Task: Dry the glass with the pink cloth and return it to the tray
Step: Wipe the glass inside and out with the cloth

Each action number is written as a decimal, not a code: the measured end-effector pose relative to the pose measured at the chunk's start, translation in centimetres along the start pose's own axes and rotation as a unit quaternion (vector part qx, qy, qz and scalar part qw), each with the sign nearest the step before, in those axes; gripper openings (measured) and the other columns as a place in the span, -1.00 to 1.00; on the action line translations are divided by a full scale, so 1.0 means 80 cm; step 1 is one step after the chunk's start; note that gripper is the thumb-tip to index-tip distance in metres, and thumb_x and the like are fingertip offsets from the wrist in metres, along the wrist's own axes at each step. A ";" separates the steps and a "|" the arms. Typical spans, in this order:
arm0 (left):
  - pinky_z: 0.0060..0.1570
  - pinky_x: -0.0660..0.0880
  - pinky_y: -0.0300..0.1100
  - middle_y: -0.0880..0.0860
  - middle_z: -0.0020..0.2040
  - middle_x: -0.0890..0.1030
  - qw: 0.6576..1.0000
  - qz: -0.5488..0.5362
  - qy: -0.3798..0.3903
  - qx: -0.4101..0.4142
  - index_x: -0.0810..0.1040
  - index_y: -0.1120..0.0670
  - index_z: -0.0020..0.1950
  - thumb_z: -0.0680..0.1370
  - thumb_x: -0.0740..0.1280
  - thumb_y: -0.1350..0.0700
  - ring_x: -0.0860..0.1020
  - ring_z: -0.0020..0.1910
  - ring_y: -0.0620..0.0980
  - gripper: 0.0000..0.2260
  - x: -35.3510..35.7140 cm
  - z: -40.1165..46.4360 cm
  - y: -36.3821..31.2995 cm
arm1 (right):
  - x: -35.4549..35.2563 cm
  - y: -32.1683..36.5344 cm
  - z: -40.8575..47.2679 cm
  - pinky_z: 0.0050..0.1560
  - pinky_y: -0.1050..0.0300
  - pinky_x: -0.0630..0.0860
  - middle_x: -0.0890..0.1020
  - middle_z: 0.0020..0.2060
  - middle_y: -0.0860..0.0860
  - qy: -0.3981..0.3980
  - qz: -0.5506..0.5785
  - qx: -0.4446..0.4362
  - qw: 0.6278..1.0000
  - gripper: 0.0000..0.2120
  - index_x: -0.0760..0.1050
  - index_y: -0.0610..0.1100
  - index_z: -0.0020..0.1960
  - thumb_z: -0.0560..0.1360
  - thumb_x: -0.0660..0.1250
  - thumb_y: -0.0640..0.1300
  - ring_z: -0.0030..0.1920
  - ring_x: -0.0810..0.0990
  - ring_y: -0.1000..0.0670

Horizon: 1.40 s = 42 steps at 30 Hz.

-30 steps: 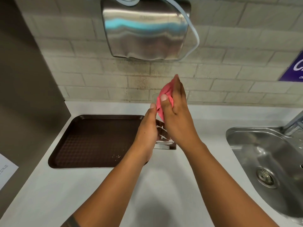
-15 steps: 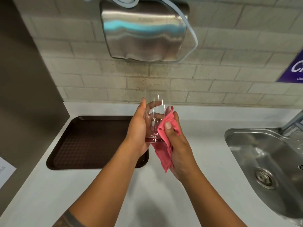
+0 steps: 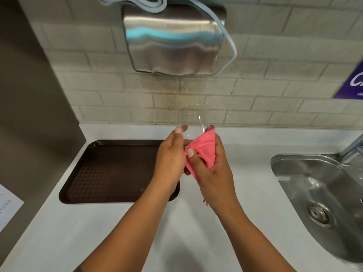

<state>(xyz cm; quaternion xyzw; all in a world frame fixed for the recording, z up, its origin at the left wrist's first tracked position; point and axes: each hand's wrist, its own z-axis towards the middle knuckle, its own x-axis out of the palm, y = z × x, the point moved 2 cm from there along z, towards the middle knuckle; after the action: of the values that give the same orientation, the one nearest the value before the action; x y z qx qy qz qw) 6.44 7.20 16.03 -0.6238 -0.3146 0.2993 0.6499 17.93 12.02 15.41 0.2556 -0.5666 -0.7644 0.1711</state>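
Observation:
A clear drinking glass (image 3: 193, 122) is held upright in the air above the white counter, its rim toward the wall. My left hand (image 3: 170, 161) grips its lower left side. My right hand (image 3: 213, 169) presses a pink cloth (image 3: 202, 150) against the glass's right side, and the cloth covers the lower half of the glass. One corner of the cloth hangs below my right wrist. The brown tray (image 3: 110, 169) lies on the counter just left of my hands, with nothing standing on it.
A steel sink (image 3: 318, 191) with a drain is set into the counter at the right, its tap at the far right edge. A metal hand dryer (image 3: 172, 40) hangs on the tiled wall above. A dark panel stands at the left, with a paper sheet (image 3: 7, 209).
The cloth came out of the glass and went to its outside. The glass turned upright and rose slightly. My right hand now wraps the cloth around the glass's right side.

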 end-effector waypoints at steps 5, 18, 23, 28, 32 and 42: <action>0.06 0.67 0.05 0.07 0.16 0.72 0.989 -0.118 0.017 -0.090 0.54 -0.09 0.47 0.72 0.06 -0.31 0.72 0.11 0.03 -0.51 0.014 -0.019 -0.007 | -0.007 0.003 -0.007 -0.23 0.10 0.60 0.61 -0.05 -0.09 -0.097 -0.032 -0.028 0.994 -0.82 0.48 0.20 0.04 0.65 0.16 0.23 -0.15 0.66 -0.04; 0.36 0.54 0.05 0.07 0.21 0.73 0.976 -0.193 0.054 -0.089 0.56 0.09 0.48 0.75 0.15 0.09 0.60 0.44 0.18 -0.64 0.023 -0.042 -0.014 | 0.011 0.041 0.003 0.68 -0.18 -0.06 -0.12 0.73 -0.04 0.017 -0.292 -0.211 0.933 -0.36 0.07 0.10 0.71 0.68 -0.05 0.27 0.71 -0.23 -0.15; 0.51 0.45 0.10 0.04 0.39 0.70 0.985 -0.133 0.068 -0.081 0.58 -0.01 0.51 0.77 0.09 -0.21 0.62 0.43 0.04 -0.52 0.011 -0.023 -0.020 | -0.010 0.050 0.046 0.28 0.16 0.60 0.23 0.68 0.06 0.031 -0.088 -0.088 0.992 -0.37 -0.12 0.34 0.67 0.70 0.10 0.26 0.57 0.42 -0.07; 0.42 0.56 0.21 0.11 0.17 0.80 0.986 -0.133 0.013 -0.101 0.71 -0.07 0.26 0.73 0.10 -0.29 0.74 0.24 0.14 -0.53 0.006 -0.013 -0.016 | 0.001 0.025 -0.004 0.27 0.50 0.45 0.42 0.55 0.23 0.026 -0.031 -0.053 0.998 -0.34 -0.09 0.30 0.69 0.65 0.08 0.29 0.40 0.45 0.41; 0.25 0.67 0.17 0.17 0.05 0.78 0.982 -0.153 -0.003 -0.116 0.70 -0.07 0.15 0.73 0.13 -0.27 0.74 0.20 0.27 -0.57 0.006 -0.010 -0.019 | 0.019 0.009 -0.060 0.62 0.20 0.15 -0.08 0.69 0.30 0.035 -0.080 -0.106 0.990 -0.32 -0.24 0.28 0.68 0.69 0.05 0.22 0.67 -0.02 0.28; 0.44 0.52 0.00 -0.04 0.37 0.72 0.989 -0.116 0.077 -0.043 0.62 -0.15 0.44 0.77 0.07 -0.19 0.65 0.40 -0.06 -0.59 0.014 -0.022 -0.017 | -0.002 0.063 0.026 0.60 0.06 0.30 -0.15 0.72 0.14 0.031 -0.141 -0.159 0.977 -0.39 -0.06 0.22 0.71 0.72 0.07 0.21 0.71 0.01 0.02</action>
<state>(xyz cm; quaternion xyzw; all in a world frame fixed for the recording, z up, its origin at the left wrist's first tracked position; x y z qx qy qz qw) 8.51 6.88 17.39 -0.6317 -0.3465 0.1597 0.6748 16.72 12.25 20.71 0.3260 -0.3910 -0.8527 0.1176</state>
